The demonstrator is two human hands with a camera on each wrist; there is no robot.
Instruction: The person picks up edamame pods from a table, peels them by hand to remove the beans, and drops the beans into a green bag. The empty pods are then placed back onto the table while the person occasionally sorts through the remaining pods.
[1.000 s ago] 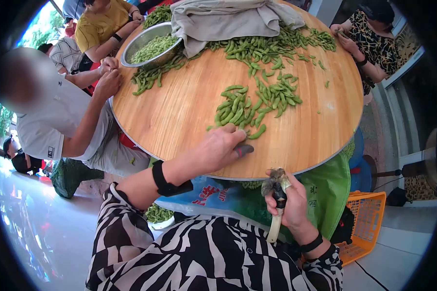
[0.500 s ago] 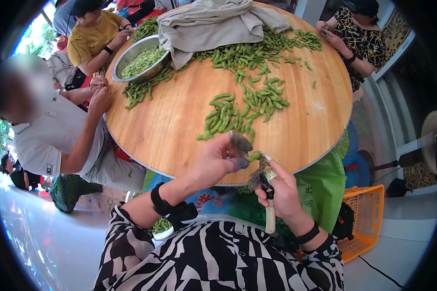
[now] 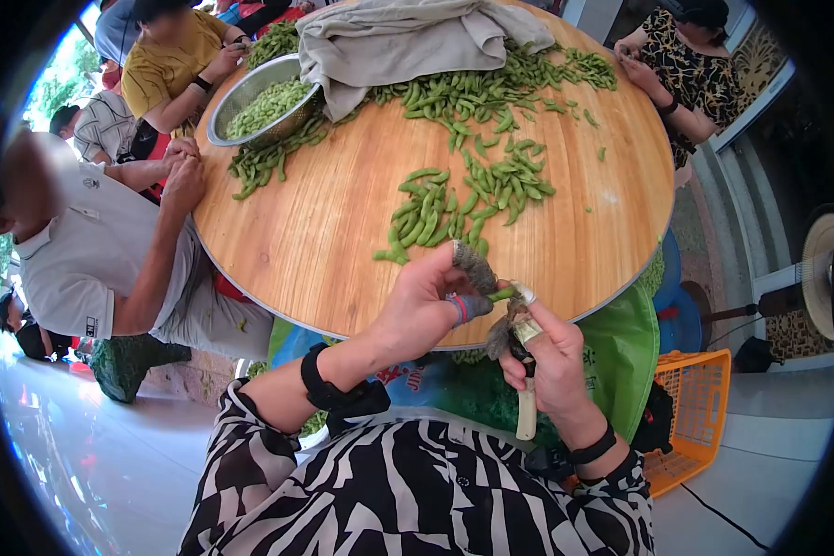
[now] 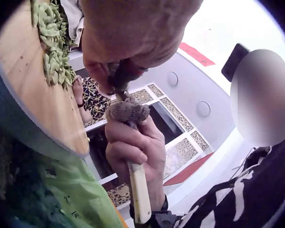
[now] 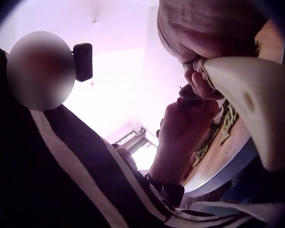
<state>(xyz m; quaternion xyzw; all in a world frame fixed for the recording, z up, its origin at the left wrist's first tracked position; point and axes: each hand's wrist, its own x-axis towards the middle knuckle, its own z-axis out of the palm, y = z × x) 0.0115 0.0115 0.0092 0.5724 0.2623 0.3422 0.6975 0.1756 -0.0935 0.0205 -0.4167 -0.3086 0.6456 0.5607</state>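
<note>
In the head view my left hand, with grey cloth wraps on its thumb and index finger, pinches a green soybean pod over the table's near edge. Close beside it, my right hand grips a tool with a cream handle. Its fingertips are right at the pod's other end. Dark wrapping surrounds the tool's upper part, and its working end is hidden among the fingers. The left wrist view shows the cream handle pointing down below the curled right fingers. Beyond the hands lies a small heap of pods.
A round wooden table carries more pods, a grey cloth and a metal colander of shelled beans. An orange crate stands at right, near a green sack. Other people sit around the table.
My left hand has come back from the heap with a pod and met the right hand. The right hand has risen slightly with the tool, its fingertips now at the pod.
</note>
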